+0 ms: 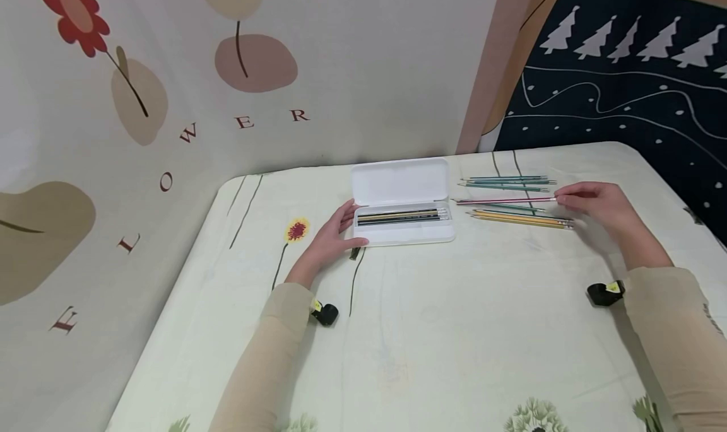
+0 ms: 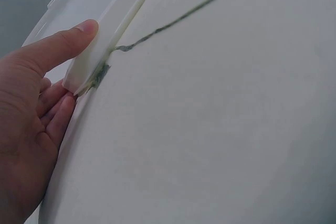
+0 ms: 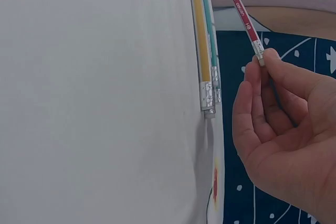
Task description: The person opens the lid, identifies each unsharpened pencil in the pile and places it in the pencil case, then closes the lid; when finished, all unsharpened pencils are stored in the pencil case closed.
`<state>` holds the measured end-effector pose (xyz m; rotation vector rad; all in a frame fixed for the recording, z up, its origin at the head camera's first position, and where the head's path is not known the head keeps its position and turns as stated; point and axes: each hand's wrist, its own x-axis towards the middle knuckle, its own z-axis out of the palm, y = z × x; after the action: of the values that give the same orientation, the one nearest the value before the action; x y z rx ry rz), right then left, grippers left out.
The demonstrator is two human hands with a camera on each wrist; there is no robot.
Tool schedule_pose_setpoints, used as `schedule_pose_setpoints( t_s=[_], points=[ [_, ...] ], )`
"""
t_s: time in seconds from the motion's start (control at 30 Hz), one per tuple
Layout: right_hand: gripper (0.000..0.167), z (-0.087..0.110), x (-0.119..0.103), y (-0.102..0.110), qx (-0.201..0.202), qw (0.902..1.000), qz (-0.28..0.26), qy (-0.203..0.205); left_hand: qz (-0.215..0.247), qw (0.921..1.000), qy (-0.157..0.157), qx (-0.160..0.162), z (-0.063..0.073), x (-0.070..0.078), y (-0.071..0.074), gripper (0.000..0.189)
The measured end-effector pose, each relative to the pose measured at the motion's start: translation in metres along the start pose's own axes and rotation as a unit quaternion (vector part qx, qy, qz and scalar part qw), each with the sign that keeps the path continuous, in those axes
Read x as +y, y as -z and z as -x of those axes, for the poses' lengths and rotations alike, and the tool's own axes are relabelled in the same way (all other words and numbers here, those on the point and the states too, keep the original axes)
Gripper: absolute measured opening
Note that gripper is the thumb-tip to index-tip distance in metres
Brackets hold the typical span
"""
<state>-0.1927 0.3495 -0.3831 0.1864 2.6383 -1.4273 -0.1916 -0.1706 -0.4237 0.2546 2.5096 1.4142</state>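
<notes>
An opened white pencil case (image 1: 409,235) lies on the table, its lid (image 1: 400,183) tipped back and several black-striped pencils (image 1: 400,217) inside. My left hand (image 1: 332,235) grips its left end; in the left wrist view the thumb (image 2: 79,35) is over the rim and the other fingers are below it. With thumb and fingertips, my right hand (image 1: 602,205) pinches a red pencil (image 1: 505,200) by its eraser end. The right wrist view shows this red pencil (image 3: 243,11) raised off the cloth. Yellow pencils (image 1: 519,220) and green pencils (image 1: 508,182) lie close by.
A pale flowered cloth (image 1: 426,331) covers the table. Behind it hangs a light curtain (image 1: 363,72) with printed letters, and at the far right a dark cloth (image 1: 625,91) with white trees. One green pencil (image 1: 519,207) lies under the raised red one.
</notes>
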Motion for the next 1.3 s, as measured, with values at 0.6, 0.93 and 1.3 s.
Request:
schedule_pose_setpoints(
  t_s=[0.6,0.93,1.3],
  points=[
    [0.018,0.0,-0.026,-0.013,0.031,0.9976,-0.054,0.029,0.001,1.0,-0.003,0.002,0.001,0.001,0.0,0.101],
    [0.036,-0.014,-0.039,-0.034,0.026,0.9973,-0.069,0.003,-0.002,1.0,0.002,0.0,0.002,0.001,0.0,0.101],
    [0.032,-0.019,-0.06,-0.061,0.002,0.9963,-0.074,0.043,0.003,1.0,-0.007,-0.001,0.0,-0.001,0.0,0.102]
  ],
)
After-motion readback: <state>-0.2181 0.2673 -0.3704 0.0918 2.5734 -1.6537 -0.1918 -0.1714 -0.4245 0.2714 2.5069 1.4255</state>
